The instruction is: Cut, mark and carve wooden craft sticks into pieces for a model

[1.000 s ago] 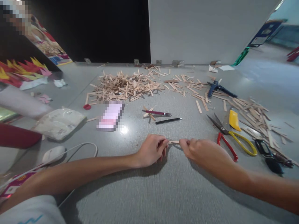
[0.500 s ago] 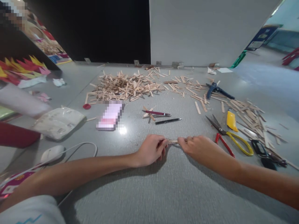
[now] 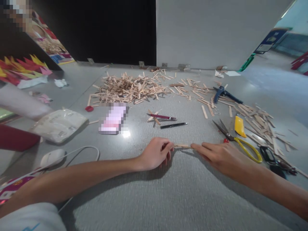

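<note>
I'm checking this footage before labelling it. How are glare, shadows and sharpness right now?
Head view: white glare on the table beside the pixelated phone; head view: soft shadows below the left hand and right hand; head view: the wooden stick between them lacks fine detail; head view: outer edges look stretched and soft.

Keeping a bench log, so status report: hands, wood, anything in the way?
Left hand pinching thin wood. Right hand at its right end. Black pen beyond, touching neither.
</note>
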Available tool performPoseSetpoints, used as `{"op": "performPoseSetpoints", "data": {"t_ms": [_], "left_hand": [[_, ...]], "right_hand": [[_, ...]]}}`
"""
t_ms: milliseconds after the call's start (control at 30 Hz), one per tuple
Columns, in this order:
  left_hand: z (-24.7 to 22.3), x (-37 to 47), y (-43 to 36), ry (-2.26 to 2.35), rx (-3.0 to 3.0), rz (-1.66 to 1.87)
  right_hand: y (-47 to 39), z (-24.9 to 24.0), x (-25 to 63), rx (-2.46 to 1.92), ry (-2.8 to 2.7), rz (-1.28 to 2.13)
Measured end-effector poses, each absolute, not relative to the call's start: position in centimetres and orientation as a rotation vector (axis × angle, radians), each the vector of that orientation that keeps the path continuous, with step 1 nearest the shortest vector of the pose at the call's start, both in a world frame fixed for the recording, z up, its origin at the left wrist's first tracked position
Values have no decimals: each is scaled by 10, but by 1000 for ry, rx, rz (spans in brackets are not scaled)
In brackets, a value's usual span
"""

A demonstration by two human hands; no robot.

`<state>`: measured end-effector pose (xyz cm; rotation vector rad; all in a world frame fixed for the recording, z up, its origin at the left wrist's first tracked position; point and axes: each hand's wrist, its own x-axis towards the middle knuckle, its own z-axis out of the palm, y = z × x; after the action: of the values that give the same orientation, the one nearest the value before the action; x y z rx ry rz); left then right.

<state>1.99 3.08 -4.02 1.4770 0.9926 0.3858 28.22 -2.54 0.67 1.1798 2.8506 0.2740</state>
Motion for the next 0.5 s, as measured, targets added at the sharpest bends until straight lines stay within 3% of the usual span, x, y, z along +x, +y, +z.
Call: {"op": "performPoseSetpoints", "data": {"t_ms": [167,500], "left_hand": [[-41,20,31,981,1491,360],[-44,19,30,963,1550,357]], "right_hand": [[-30,-5,280,1025,2816,410],[-25,-9,252,1189,2484,413]]}}
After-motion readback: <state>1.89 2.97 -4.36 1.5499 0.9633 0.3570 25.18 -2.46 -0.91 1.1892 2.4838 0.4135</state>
